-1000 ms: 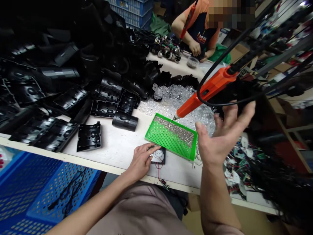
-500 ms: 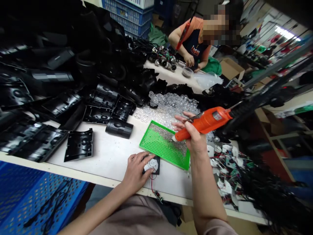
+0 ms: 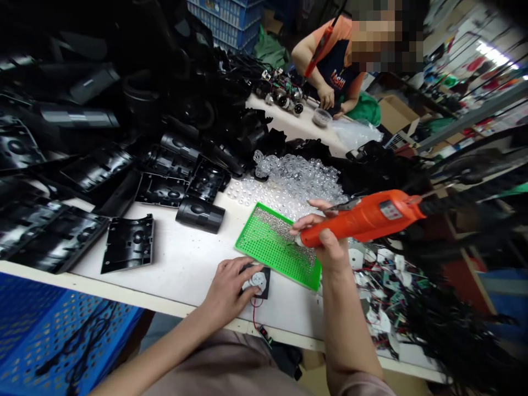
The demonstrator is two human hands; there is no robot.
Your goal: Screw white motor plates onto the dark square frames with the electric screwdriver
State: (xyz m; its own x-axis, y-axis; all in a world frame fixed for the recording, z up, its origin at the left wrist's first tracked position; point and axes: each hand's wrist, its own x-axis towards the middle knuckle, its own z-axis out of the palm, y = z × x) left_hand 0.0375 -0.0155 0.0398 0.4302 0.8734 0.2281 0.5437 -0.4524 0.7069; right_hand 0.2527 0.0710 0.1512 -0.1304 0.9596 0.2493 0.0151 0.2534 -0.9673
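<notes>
My right hand [image 3: 324,236] is wrapped round an orange electric screwdriver [image 3: 363,217]. The tool's tip hangs over a green perforated tray [image 3: 276,250] with many small metal screws, tilted down to the left; I cannot tell whether it touches them. At the table's front, my left hand [image 3: 231,283] grips a white round plate [image 3: 256,281] on a black square base, thumb and forefinger at its left side. Red wires run from this part to a small circuit board [image 3: 264,334] at the table edge.
Black plastic half-shells [image 3: 130,242] lie heaped on the left, clear lens pieces [image 3: 305,176] behind the tray. Wired boards [image 3: 383,300] pile up on the right. A blue crate [image 3: 61,341] stands below the left table edge. Across the table, a co-worker's hand [image 3: 325,96] is at work.
My right hand, spread beside the hanging screwdriver a second ago, has closed round it and brought it lower over the tray. My left hand has stayed at the part.
</notes>
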